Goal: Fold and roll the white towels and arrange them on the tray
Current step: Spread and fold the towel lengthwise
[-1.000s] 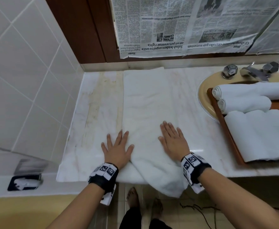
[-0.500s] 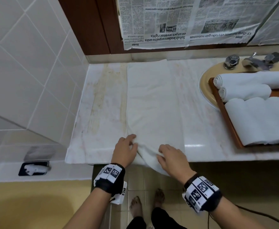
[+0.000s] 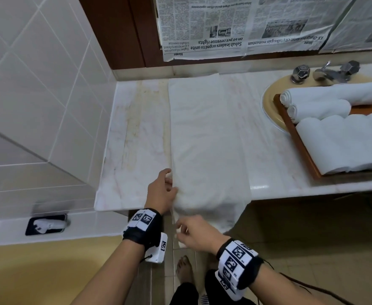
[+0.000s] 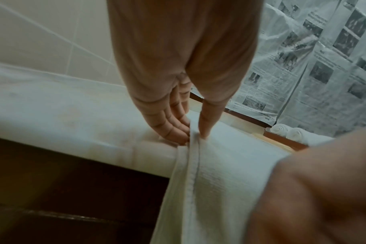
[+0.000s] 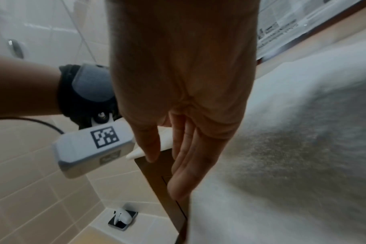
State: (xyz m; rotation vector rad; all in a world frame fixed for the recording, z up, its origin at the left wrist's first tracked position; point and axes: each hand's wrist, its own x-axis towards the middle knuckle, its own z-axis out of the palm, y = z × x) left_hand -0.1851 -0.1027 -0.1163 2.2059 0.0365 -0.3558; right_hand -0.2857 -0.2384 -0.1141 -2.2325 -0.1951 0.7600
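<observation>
A long white towel point(image 3: 207, 139) lies folded lengthwise on the marble counter point(image 3: 136, 139), and its near end hangs over the front edge. My left hand point(image 3: 169, 183) is at the towel's left edge by the counter front. In the left wrist view the left hand point(image 4: 193, 137) pinches the hem of the towel point(image 4: 230, 165) between thumb and fingers. My right hand point(image 3: 191, 234) is below the counter edge, fingers straight against the hanging end's left side; the right wrist view shows the right hand point(image 5: 178, 173) holding nothing beside the towel point(image 5: 303, 148). The wooden tray point(image 3: 299, 146) holds two small rolls point(image 3: 334, 93) and larger rolled towels point(image 3: 345, 142).
The tray lies across a yellow sink basin point(image 3: 268, 106) with a metal faucet point(image 3: 328, 72) behind it. Newspaper point(image 3: 224, 25) covers the wall at the back. A tiled wall point(image 3: 37, 84) bounds the counter on the left. A white controller point(image 3: 46, 224) rests on a low ledge.
Both hands left their flat position on the towel and drew back to the counter's front edge. The left now pinches the hem, and the right dropped below the edge to the hanging end.
</observation>
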